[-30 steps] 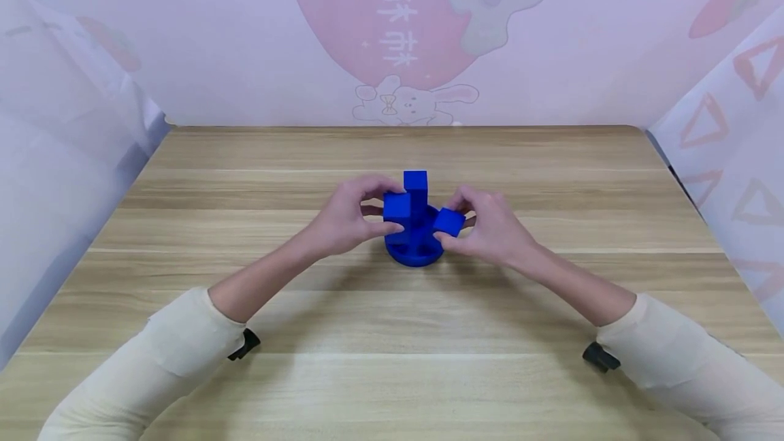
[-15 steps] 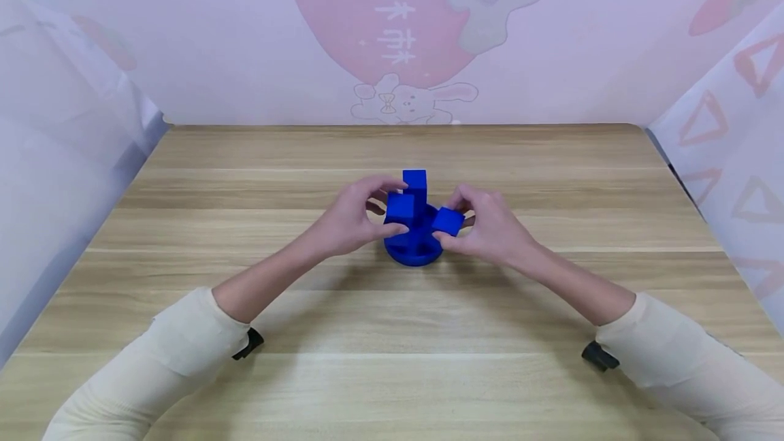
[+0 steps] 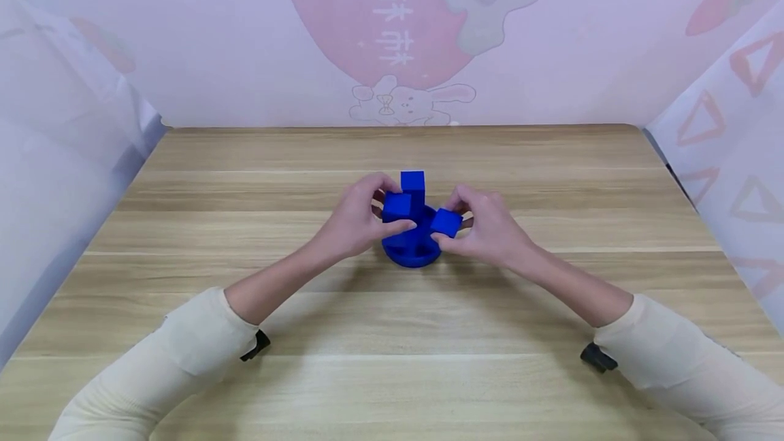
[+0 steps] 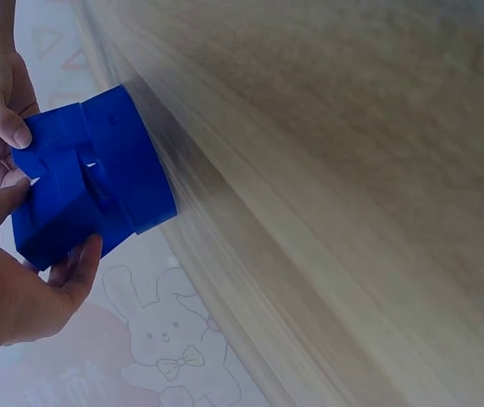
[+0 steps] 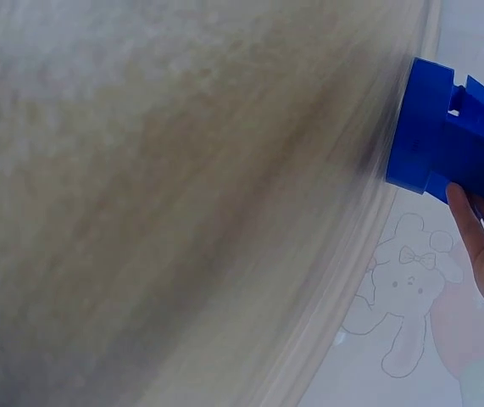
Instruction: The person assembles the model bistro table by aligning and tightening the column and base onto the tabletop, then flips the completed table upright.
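A round blue base [image 3: 412, 261] stands on the wooden table, with blue square-topped blocks rising above it. At its left, my left hand [image 3: 358, 220] grips one blue block [image 3: 397, 205] between thumb and fingers, the thumb reaching across its near side. At the right, my right hand [image 3: 486, 229] pinches another blue block [image 3: 446, 222], which sits turned at an angle. Behind them a third blue block [image 3: 413, 180] stands upright, untouched. In the left wrist view the left block [image 4: 55, 219] leans slantwise above the base [image 4: 131, 161]. How the block bottoms meet the base is partly hidden.
Wooden tabletop [image 3: 392, 373] surrounds the base on all sides. A pale printed curtain [image 3: 214, 39] hangs behind the table's far edge, and more curtains flank both sides. Black devices [image 3: 598, 357] are seen under both sleeves.
My left hand has edged right with its block, now nearer the middle of the base. Its thumb has slid further across the block's near side. The right hand keeps its hold, almost still.
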Demonstrator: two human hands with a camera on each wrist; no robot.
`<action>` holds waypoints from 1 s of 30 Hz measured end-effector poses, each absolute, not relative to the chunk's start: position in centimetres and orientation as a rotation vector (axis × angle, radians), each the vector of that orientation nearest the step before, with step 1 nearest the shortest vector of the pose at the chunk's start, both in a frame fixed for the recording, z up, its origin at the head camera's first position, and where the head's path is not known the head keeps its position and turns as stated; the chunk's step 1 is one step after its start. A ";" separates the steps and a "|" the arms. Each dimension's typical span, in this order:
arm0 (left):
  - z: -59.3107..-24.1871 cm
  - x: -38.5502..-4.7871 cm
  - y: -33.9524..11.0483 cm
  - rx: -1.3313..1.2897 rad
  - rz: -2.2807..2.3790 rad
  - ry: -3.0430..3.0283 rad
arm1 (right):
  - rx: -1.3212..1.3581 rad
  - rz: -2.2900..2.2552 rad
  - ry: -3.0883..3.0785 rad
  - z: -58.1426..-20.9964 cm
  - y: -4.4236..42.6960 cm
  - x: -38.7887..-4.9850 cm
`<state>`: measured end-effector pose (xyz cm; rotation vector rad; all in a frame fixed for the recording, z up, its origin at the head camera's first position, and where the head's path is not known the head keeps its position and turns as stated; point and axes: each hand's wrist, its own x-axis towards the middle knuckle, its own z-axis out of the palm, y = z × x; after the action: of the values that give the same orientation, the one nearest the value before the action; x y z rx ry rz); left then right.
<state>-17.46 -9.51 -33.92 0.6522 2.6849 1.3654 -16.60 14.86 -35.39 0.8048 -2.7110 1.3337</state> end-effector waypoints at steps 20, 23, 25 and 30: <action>-33.3 -17.4 -9.9 0.901 1.308 2.480 | 0.806 1.362 -2.714 -35.2 14.9 -16.5; -33.4 -17.5 -9.9 0.940 1.315 2.438 | 0.801 1.369 -2.713 -35.2 14.9 -16.5; -33.4 -17.5 -10.0 0.966 1.321 2.416 | 0.802 1.368 -2.713 -35.2 14.8 -16.5; -33.6 -17.5 -10.3 1.027 1.284 2.397 | 0.810 1.348 -2.708 -35.2 14.8 -16.5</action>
<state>-17.54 -10.33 -33.63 1.0274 2.3971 1.2840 -16.53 14.81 -35.22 0.8097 -2.7084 1.3483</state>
